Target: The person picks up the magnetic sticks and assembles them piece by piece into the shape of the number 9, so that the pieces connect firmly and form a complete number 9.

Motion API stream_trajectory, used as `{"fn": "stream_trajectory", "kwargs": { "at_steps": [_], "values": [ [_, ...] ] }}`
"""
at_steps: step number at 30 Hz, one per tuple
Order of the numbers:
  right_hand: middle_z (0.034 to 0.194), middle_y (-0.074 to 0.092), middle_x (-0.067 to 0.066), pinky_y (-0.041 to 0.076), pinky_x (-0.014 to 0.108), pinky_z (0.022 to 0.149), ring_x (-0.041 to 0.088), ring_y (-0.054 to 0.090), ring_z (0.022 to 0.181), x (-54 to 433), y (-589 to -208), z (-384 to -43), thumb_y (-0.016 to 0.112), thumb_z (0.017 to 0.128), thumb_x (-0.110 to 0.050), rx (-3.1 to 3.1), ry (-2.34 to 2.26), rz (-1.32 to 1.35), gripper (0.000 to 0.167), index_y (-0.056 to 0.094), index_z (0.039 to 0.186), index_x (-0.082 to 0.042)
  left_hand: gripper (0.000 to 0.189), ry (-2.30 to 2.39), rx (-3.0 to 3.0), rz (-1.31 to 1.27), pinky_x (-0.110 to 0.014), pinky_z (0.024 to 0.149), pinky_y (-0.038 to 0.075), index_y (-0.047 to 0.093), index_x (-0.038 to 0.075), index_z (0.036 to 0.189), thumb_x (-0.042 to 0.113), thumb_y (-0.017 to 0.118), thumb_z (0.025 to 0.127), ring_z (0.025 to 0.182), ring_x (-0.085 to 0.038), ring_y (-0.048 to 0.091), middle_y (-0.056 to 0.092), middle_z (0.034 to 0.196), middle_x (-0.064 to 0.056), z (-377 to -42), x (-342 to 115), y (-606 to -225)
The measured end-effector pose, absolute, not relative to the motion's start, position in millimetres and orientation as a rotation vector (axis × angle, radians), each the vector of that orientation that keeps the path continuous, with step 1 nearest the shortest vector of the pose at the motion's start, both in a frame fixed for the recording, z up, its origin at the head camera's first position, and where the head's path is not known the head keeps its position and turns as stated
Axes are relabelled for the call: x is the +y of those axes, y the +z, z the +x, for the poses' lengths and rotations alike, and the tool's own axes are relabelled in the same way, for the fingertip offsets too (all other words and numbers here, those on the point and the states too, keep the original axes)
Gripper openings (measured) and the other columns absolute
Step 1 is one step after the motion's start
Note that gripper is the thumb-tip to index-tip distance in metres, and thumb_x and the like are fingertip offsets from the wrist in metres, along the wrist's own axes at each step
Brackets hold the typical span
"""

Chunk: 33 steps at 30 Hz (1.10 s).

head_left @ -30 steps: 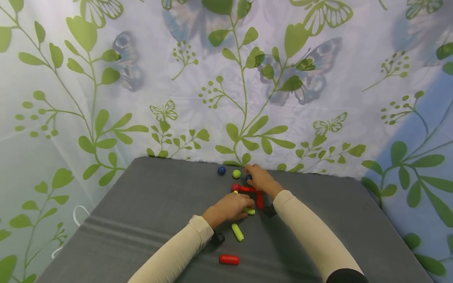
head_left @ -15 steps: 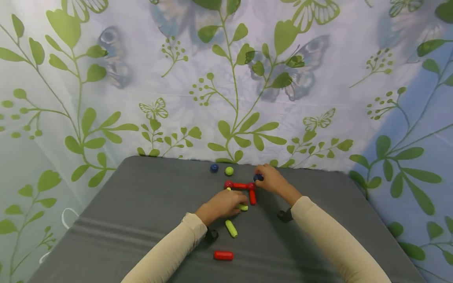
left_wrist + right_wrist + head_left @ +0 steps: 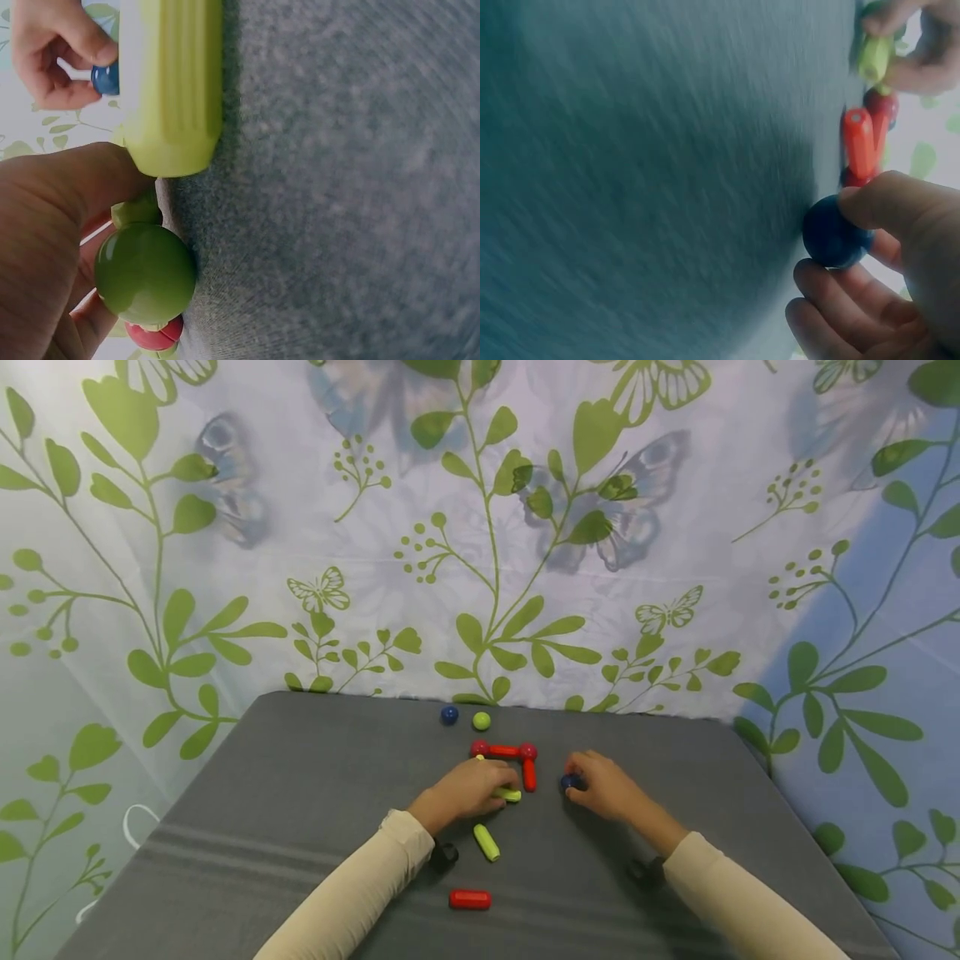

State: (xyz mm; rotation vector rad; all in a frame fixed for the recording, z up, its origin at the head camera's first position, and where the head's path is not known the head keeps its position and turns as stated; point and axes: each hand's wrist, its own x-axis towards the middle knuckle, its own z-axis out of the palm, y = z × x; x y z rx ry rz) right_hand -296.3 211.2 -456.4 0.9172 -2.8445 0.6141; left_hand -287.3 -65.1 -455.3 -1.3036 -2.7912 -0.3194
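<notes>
The right hand (image 3: 603, 787) pinched a dark blue ball (image 3: 837, 232) between thumb and bent fingers, with little gap left round it, just to the right of the red parts and apart from them. The left hand (image 3: 471, 787) had its thumb and fingers curled about a yellow-green rod (image 3: 510, 794), where that met a glossy green ball (image 3: 145, 274); the hand hid much of this joint. Beyond the fingers, a first red ball (image 3: 479, 748), a red crossbar (image 3: 504, 751), a second red ball (image 3: 528, 750) and a red side rod (image 3: 529, 774) made an angled chain, the last rod's near end bare. A yellow-green tip (image 3: 480, 758) showed between the left hand and the first red ball, apparently joining the two, though the link was partly covered. By that layout the assembling looked well begun but unfinished: the pinched blue ball was not yet attached, and four pieces lay loose. Nearer the person were a loose yellow-green rod (image 3: 486, 842) and a loose red rod (image 3: 470, 900); towards the far edge of the grey table (image 3: 337, 777) sat a second blue ball (image 3: 449, 715) and a lime ball (image 3: 481, 721), side by side, before a leaf-patterned cloth (image 3: 360, 635).
</notes>
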Motion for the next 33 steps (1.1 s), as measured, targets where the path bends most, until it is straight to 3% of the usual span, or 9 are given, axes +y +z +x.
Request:
{"fn": "stream_trajectory", "kwargs": {
  "at_steps": [13, 17, 24, 33],
  "values": [
    [0.095, 0.058, -0.001, 0.049, 0.032, 0.068, 0.013, 0.056, 0.078, 179.1, -453.2, -261.3, 0.082, 0.085, -0.009, -2.839, 0.738, 1.006, 0.024, 0.064, 0.1, -0.013, 0.025, -0.377, -2.789, -1.291, -0.025, 0.083, 0.048, 0.07, 0.017, 0.11, 0.013, 0.081, 0.087, 0.09, -0.008, 0.057, 0.064, 0.104, 0.005, -286.1, -66.3, -451.3],
    [0.097, 0.059, -0.001, 0.051, 0.033, 0.07, 0.013, 0.058, 0.08, 166.8, -456.7, -260.2, 0.082, 0.085, -0.011, -2.819, 0.764, 1.03, 0.025, 0.064, 0.103, -0.013, 0.025, -0.377, -2.767, -1.3, -0.027, 0.084, 0.048, 0.07, 0.016, 0.11, 0.014, 0.081, 0.087, 0.092, -0.009, 0.058, 0.064, 0.105, 0.005, -284.4, -65.5, -452.3],
    [0.091, 0.054, -0.003, 0.044, 0.029, 0.063, 0.011, 0.049, 0.073, 157.0, -462.6, -262.9, 0.082, 0.086, -0.015, -2.829, 0.732, 1.015, 0.026, 0.064, 0.104, -0.016, 0.025, -0.372, -2.751, -1.308, -0.027, 0.084, 0.049, 0.071, 0.016, 0.111, 0.012, 0.08, 0.088, 0.092, -0.01, 0.059, 0.064, 0.105, 0.004, -283.5, -65.8, -455.8],
    [0.095, 0.057, 0.002, 0.047, 0.032, 0.066, 0.016, 0.054, 0.077, 156.4, -461.7, -264.6, 0.081, 0.087, -0.011, -2.834, 0.766, 1.013, 0.027, 0.064, 0.108, -0.012, 0.026, -0.384, -2.778, -1.281, -0.026, 0.086, 0.049, 0.071, 0.018, 0.112, 0.014, 0.081, 0.088, 0.095, -0.008, 0.06, 0.065, 0.108, 0.006, -284.7, -66.1, -458.8]
  ]
}}
